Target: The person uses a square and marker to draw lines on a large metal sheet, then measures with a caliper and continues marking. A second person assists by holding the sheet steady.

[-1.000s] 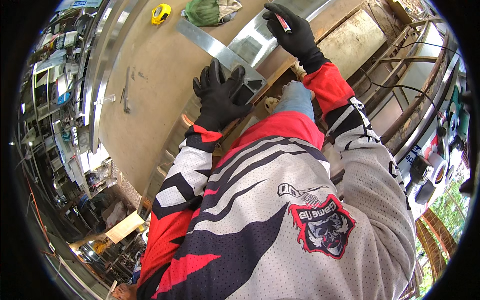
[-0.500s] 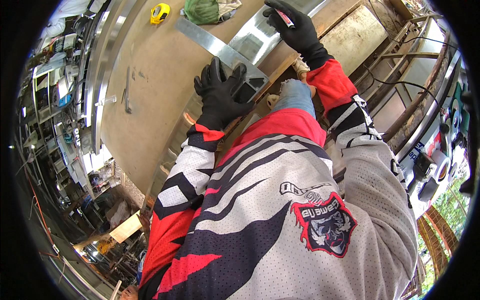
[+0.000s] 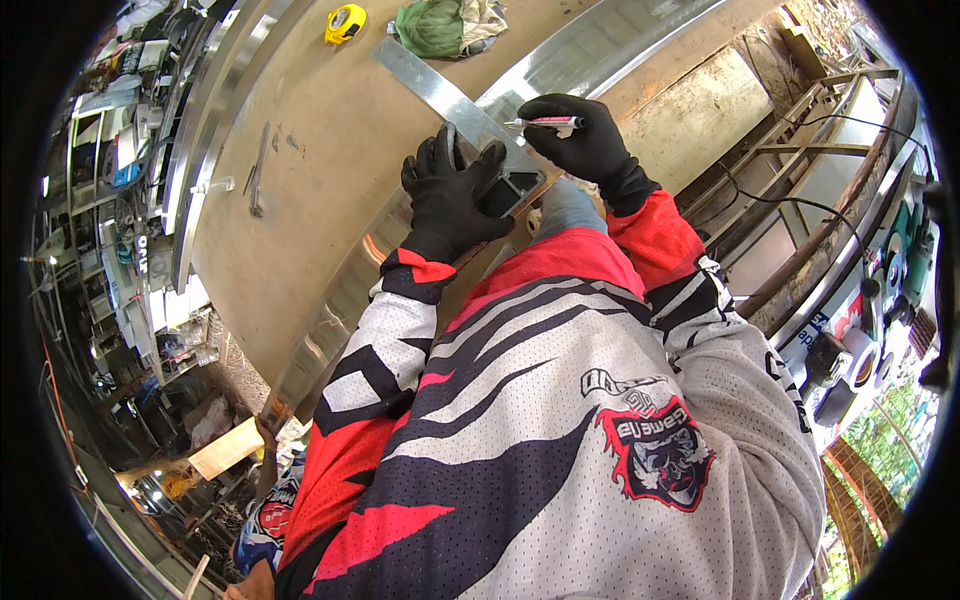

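Observation:
My left hand (image 3: 450, 195), in a black glove, lies with fingers spread over the handle end of a metal square (image 3: 440, 88). The square's long flat blade reaches away to the upper left across a shiny metal strip (image 3: 590, 45) on the worktable. Dark triangular openings show in the handle beside my thumb. My right hand (image 3: 590, 145), also gloved in black, is closed around a slim white and red marker (image 3: 550, 122). The marker's tip points left, at the blade's right edge; whether it touches the metal I cannot tell.
On the brown worktable (image 3: 310, 150) are a yellow tape measure (image 3: 345, 24), a green cloth bundle (image 3: 430, 27) and a thin metal tool (image 3: 259, 180). Long metal profiles (image 3: 215, 110) line the left side. A metal frame (image 3: 810, 150) with black cable stands right. Another person's sleeve (image 3: 262, 535) shows lower left.
My right hand has come down and toward me, bringing the marker's tip to the square's blade. My left hand stays on the square. Another person's sleeve has come into view lower left.

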Action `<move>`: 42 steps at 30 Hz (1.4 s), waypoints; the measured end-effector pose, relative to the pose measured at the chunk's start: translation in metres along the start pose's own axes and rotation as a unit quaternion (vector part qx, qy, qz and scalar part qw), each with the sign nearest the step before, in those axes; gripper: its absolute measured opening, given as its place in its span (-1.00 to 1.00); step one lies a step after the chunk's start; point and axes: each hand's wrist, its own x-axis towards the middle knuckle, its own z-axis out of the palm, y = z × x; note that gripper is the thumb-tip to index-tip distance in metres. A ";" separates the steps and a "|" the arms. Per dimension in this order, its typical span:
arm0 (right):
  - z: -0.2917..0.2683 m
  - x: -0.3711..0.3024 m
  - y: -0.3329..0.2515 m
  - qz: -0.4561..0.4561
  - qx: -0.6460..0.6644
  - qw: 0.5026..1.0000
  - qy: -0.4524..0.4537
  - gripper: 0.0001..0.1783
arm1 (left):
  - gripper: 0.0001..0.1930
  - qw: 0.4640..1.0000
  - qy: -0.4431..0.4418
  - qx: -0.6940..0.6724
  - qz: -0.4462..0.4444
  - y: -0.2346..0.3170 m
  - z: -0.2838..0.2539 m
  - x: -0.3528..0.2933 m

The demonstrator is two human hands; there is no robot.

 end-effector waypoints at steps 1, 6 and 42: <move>-0.001 0.001 0.000 0.013 -0.018 1.000 -0.014 -0.70 | 0.08 1.000 0.009 0.003 0.004 0.000 -0.001 0.000; 0.000 0.005 0.002 0.035 -0.060 0.996 -0.053 -0.66 | 0.04 0.999 0.031 -0.020 0.011 0.002 -0.004 -0.001; -0.072 0.071 -0.086 0.080 -0.236 0.911 -0.328 -0.69 | -0.54 0.966 0.069 -0.236 -0.075 0.014 -0.017 -0.054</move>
